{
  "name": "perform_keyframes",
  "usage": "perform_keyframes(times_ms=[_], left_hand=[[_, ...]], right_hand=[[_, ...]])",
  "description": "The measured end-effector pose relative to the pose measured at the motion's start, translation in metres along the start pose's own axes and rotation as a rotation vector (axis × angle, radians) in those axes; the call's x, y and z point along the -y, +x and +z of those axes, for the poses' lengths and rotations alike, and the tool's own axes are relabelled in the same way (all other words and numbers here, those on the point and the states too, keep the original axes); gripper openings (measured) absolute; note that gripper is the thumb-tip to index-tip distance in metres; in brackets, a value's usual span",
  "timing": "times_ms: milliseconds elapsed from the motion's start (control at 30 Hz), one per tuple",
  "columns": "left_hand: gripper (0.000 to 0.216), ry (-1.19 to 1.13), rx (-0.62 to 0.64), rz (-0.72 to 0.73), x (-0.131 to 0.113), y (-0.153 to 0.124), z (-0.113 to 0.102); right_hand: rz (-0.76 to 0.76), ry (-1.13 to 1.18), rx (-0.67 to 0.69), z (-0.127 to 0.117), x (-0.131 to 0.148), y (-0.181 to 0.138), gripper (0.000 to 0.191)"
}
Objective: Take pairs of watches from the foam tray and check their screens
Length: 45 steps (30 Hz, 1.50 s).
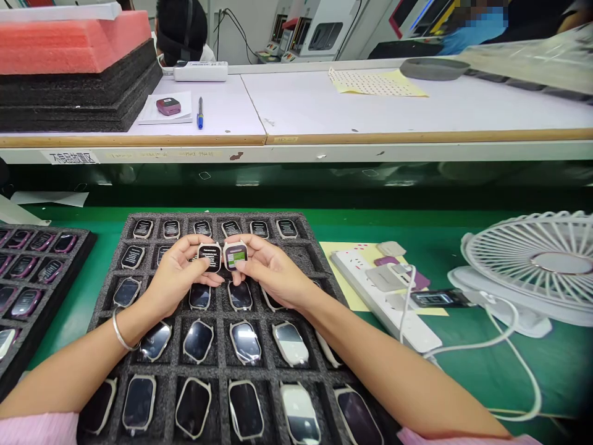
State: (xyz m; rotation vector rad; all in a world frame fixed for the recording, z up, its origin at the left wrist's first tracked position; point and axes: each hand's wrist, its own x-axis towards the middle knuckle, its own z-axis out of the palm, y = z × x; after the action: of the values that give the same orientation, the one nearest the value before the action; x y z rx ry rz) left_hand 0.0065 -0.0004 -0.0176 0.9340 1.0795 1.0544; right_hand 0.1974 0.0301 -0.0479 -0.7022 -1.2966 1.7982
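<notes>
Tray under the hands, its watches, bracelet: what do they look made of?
Tray: likely foam, dark grey and matte; the surface looks speckled and porous.
Watches: glossy screens, probably glass or clear plastic, judging by the reflections; pale, smooth cases, metal or plastic unclear.
Bracelet: probably metal, polished; it is silvery with bright highlights.

The small square watch with a pale rim (213, 252) in the left fingers (191, 271) has a lit black screen with lines of white words. The small square watch with a pale rim and a green patch on its screen (236, 251) is in the right fingers (253, 270). Both face up, side by side, over the dark grey foam tray (173, 368), nearer its far edge.
</notes>
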Motion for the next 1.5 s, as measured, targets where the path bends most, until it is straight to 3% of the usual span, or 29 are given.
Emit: perform_keyframes(times_ms=[200,400,633,900,1500], left_hand=[[0.032,-0.007,0.013,0.004,-0.0004,-0.0003,-0.0017],[0.041,-0.019,0.05,0.043,0.0007,-0.0006,-0.0008],[0.028,-0.026,0.031,-0.023,0.0006,0.0003,0.0003],[0.031,-0.03,0.039,-0.033,-0.002,-0.0013,-0.0004],[0.029,-0.002,0.028,-0.016,-0.0013,-0.0015,0.0001]], right_hand=[[-0.015,-0.025,0.036,-0.0002,0.0014,-0.0014,0.036],[-0.042,-0.049,0.026,-0.0014,0.0016,-0.002,0.051],[0.046,0.063,-0.065,0.0015,0.0011,0.0014,0.023],[0.039,0.048,-0.065,0.0008,0.0003,0.0007,0.032],[-0.022,-0.022,-0.011,0.0011,0.0014,-0.0011,0.031]])
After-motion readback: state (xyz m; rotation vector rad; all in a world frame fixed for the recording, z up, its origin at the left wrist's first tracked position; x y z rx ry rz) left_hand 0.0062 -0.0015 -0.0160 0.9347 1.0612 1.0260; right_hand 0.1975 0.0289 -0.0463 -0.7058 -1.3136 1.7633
